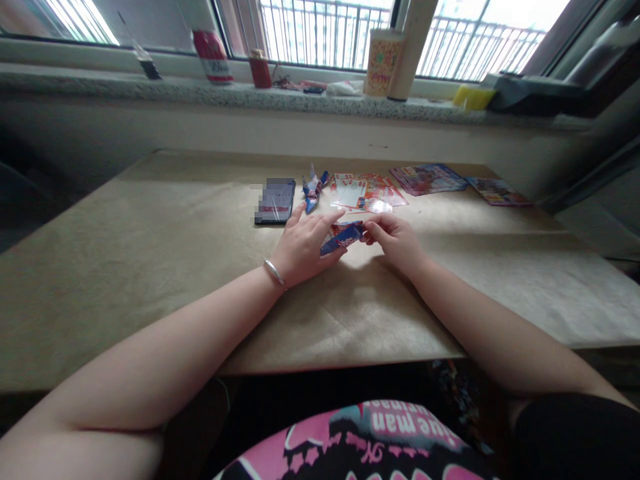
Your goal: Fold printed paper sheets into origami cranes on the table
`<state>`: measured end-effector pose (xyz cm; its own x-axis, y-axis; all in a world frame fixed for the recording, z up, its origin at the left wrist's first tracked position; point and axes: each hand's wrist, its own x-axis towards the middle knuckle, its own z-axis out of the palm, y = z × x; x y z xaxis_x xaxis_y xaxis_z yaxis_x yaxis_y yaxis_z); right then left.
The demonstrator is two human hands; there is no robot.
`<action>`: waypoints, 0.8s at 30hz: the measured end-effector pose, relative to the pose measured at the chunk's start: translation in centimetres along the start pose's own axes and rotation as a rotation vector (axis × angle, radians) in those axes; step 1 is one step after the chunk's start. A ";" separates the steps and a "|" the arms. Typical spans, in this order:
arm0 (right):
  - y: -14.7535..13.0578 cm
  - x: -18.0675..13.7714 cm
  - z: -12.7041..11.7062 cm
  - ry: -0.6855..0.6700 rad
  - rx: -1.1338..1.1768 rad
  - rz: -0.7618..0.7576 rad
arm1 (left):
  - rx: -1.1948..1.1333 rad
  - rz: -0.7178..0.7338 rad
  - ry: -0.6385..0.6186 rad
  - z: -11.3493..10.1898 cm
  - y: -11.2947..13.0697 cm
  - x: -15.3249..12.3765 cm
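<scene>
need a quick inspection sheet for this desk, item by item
surface: table covered in creased brown paper
job's things: folded paper, blue and red, held between both hands
clutter: phone, small folded figure, printed sheets, booklets, all beyond the hands
grippers: left hand grips the folded paper's left part, bracelet on its wrist; right hand pinches the right end
cables: nothing seen
surroundings: windowsill with red can and yellow sponge; railing outside the window
</scene>
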<state>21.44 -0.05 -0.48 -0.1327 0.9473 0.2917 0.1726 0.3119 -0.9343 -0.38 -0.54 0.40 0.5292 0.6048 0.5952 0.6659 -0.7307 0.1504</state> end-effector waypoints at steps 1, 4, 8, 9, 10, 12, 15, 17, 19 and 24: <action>0.0 0.0 0.0 0.003 0.006 -0.028 | -0.014 -0.017 0.027 0.1 -0.1 0.0; -0.1 -0.2 0.3 -0.013 0.001 -0.112 | -0.060 -0.036 0.099 0.2 -0.3 0.1; -0.2 -0.5 0.7 -0.007 -0.034 -0.146 | -0.092 -0.020 0.154 0.3 -0.7 0.2; -0.3 -0.5 0.7 0.004 -0.049 -0.151 | -0.093 -0.014 0.168 0.3 -0.7 0.2; -0.3 -0.6 0.7 0.014 -0.068 -0.161 | -0.094 -0.006 0.176 0.3 -0.8 0.2; -0.4 -0.7 0.7 0.037 -0.114 -0.195 | -0.101 0.007 0.185 0.3 -0.8 0.2; -0.7 -0.9 0.6 0.056 -0.191 -0.278 | -0.133 0.030 0.196 0.3 -0.8 0.2; -1.0 -1.0 0.6 0.054 -0.233 -0.336 | -0.150 0.048 0.215 0.4 -0.8 0.2; -1.3 -1.2 0.7 0.054 -0.270 -0.386 | -0.158 0.058 0.232 0.4 -0.7 0.2; -2.0 -1.6 1.2 0.078 -0.354 -0.480 | -0.254 0.081 0.242 0.1 0.0 0.3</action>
<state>20.19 -2.26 0.65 -0.2067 0.6932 0.6905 0.4277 0.6987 -0.5735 -0.17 -0.30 0.54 0.4151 0.4709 0.7784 0.4588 -0.8472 0.2679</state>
